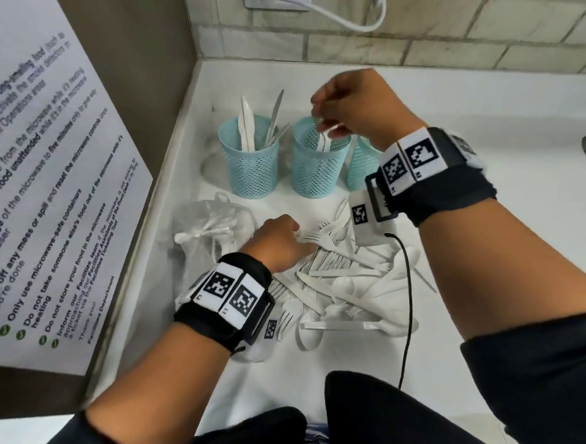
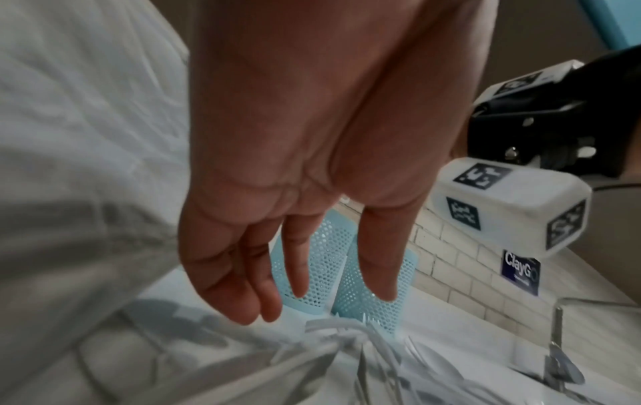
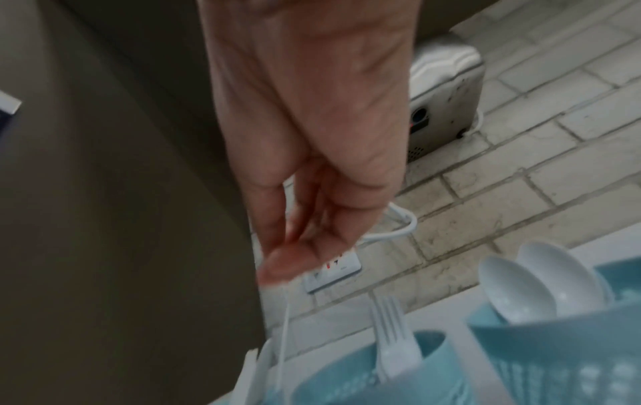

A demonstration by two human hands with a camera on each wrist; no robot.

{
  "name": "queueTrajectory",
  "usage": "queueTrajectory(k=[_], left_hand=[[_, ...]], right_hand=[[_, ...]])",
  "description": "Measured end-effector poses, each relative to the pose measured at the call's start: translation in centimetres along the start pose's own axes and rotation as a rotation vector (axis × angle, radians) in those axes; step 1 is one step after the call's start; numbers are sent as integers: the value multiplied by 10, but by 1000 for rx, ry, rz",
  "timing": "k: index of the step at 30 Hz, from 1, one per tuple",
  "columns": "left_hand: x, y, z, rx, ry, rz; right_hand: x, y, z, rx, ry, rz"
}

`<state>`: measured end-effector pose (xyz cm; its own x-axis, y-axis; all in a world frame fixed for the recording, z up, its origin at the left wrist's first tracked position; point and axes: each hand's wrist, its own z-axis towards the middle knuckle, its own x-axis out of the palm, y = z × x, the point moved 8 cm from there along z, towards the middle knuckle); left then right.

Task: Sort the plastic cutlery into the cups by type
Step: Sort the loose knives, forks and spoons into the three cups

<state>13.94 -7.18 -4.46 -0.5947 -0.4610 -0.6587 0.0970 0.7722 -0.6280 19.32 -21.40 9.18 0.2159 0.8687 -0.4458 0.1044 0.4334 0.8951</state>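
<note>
While the left hand [image 1: 279, 243] rests with relaxed, empty fingers at the edge of the loose cutlery pile [image 1: 343, 280], the right hand [image 1: 353, 108] pinches a white piece, type unclear, above the middle cup [image 1: 315, 165].

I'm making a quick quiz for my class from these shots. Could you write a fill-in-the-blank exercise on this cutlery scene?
1. The cups holding sorted cutlery are light ____ mesh.
2. In the right wrist view, the rightmost cup holds white ____.
3. The left hand reaches down to the loose pile of cutlery on the ____.
4. The right hand is raised above the ____ cup of the row.

Missing words: blue; spoons; counter; middle
</note>
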Motion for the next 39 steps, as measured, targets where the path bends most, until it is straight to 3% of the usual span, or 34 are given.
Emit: queueTrajectory(k=[4, 6, 9, 16, 21, 29, 33, 36, 39], left_hand=[[7, -1, 0, 8, 21, 223], [9, -1, 1, 10, 35, 259], [11, -3, 1, 12, 25, 285], [16, -4, 6, -14, 10, 296], [18, -1, 13, -26, 29, 260], [18, 3, 22, -33, 29, 243], [14, 4, 25, -32, 17, 230], [10, 4, 26, -20, -9, 225], [8, 6, 28, -12, -17, 199]], right_hand=[[17, -51, -28, 307, 560, -769], [12, -88, -35, 497, 645, -964], [6, -114, -45, 529, 614, -1141], [-5, -130, -64, 376, 297, -1140], [4, -134, -60, 419, 282, -865], [14, -135, -53, 442, 289, -756], [25, -121, -49, 234, 311, -719], [36, -123, -50, 165, 373, -739], [38, -119, -43, 86, 344, -830]])
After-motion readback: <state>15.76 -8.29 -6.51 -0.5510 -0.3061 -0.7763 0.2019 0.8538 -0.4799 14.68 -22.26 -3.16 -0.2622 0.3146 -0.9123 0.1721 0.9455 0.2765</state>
